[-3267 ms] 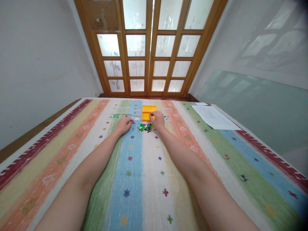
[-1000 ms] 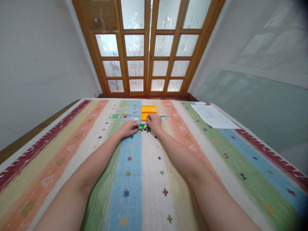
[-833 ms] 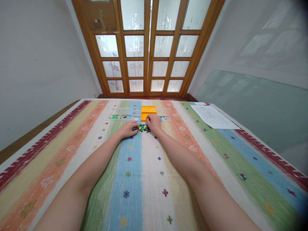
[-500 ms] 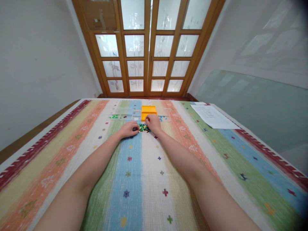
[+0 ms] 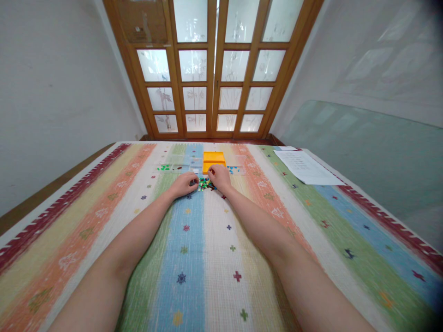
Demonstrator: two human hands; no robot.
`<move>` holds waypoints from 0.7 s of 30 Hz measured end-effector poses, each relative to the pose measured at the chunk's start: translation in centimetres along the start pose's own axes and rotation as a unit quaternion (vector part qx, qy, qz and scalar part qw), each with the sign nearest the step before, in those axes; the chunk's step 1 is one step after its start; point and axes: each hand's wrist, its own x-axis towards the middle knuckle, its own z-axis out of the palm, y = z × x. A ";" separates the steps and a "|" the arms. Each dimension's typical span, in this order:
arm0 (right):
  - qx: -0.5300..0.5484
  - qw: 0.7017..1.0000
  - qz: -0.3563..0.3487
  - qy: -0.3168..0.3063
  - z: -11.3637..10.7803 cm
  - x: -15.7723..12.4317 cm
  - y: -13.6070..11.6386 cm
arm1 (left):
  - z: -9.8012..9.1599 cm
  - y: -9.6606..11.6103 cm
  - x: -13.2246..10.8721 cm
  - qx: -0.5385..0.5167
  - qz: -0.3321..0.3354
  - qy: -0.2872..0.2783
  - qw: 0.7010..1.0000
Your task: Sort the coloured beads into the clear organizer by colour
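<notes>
A small pile of tiny mixed-colour pieces (image 5: 206, 185) lies on the cloth between my hands. My left hand (image 5: 184, 185) rests at the pile's left edge, its fingers curled and drawn together; whatever they hold is too small to tell. My right hand (image 5: 220, 178) is over the pile's right side, thumb and finger pinched, with the contents hidden. Just behind it stands an open orange box (image 5: 213, 157), partly covered by that hand. Green pieces (image 5: 164, 168) and a dark piece (image 5: 179, 168) sit in a clear tray at the left. Blue pieces (image 5: 234, 170) lie in a clear tray at the right.
A striped, patterned cloth (image 5: 187, 286) covers the table. White printed paper (image 5: 304, 167) lies at the far right. Beyond the table are wooden doors with glass panes (image 5: 195, 64), and a glass panel (image 5: 367, 161) leans by the right wall.
My left hand has shifted slightly left, away from the pile's middle. My right hand has moved very slightly left and stays over the pile.
</notes>
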 end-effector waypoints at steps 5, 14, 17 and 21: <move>0.004 1.000 -0.003 0.005 0.0 -0.1 -0.1 | 0.0 -0.7 -0.2 0.003 -0.054 0.040 0.998; 0.002 1.000 -0.014 -0.008 -0.1 -0.1 -0.1 | 0.0 -1.4 -0.1 0.011 -0.075 0.076 0.994; -0.002 1.000 -0.013 -0.011 0.0 0.0 -0.1 | -0.1 -2.0 -0.1 0.016 -0.087 0.109 0.990; -0.004 1.000 -0.013 -0.021 0.1 -0.1 -0.1 | -0.2 -3.3 -0.2 0.015 -0.142 0.167 0.976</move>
